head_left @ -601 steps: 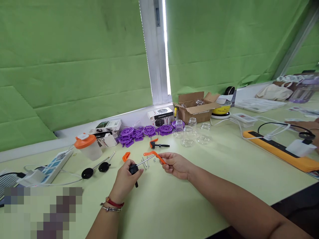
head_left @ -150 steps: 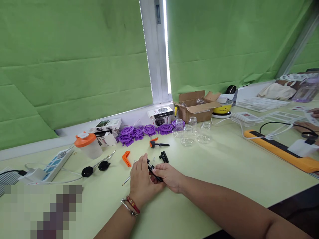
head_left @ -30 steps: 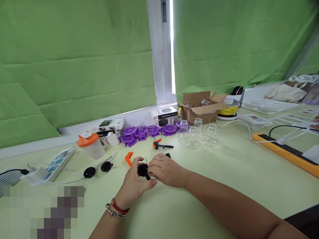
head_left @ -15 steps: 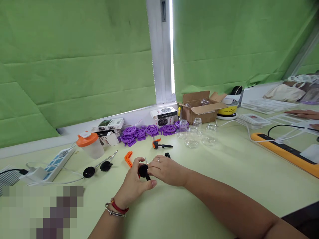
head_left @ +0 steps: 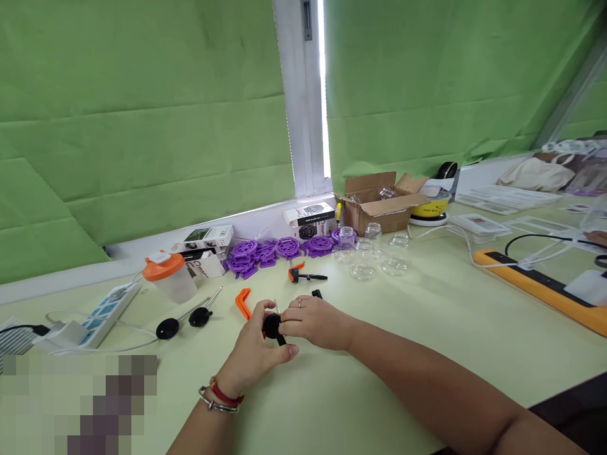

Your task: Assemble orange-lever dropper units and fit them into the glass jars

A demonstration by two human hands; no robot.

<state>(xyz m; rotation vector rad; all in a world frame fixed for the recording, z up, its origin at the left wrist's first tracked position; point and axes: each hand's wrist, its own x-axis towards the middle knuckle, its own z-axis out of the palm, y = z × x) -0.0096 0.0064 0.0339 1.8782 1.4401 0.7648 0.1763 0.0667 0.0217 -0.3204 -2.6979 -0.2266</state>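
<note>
My left hand (head_left: 256,351) curls its thumb and fingers around a small round black piece (head_left: 272,326). From the right, my right hand (head_left: 315,322) pinches at the same piece, its fingertips partly hidden behind the knuckles. A thin metal rod (head_left: 277,306) rises between the hands, and a bit of orange shows beside it. Just beyond my left hand lies a curved orange part (head_left: 243,303). Behind my right hand a small black part (head_left: 317,294) is partly covered. Farther back rests a black-and-orange piece with a stem (head_left: 306,277).
Two black discs with metal rods (head_left: 200,317) lie left, near an orange-lidded cup (head_left: 169,281) and a power strip (head_left: 109,315). Purple plastic parts (head_left: 288,248), clear glass-like vessels (head_left: 364,259) and a cardboard box (head_left: 379,212) line the back. An orange-black bar (head_left: 545,287) lies right, near another person's hand (head_left: 597,237).
The view has shifted slightly. My hands keep nearly the same grip on the round black piece. At the far right, the other person's hands have moved, and less of them shows now.
</note>
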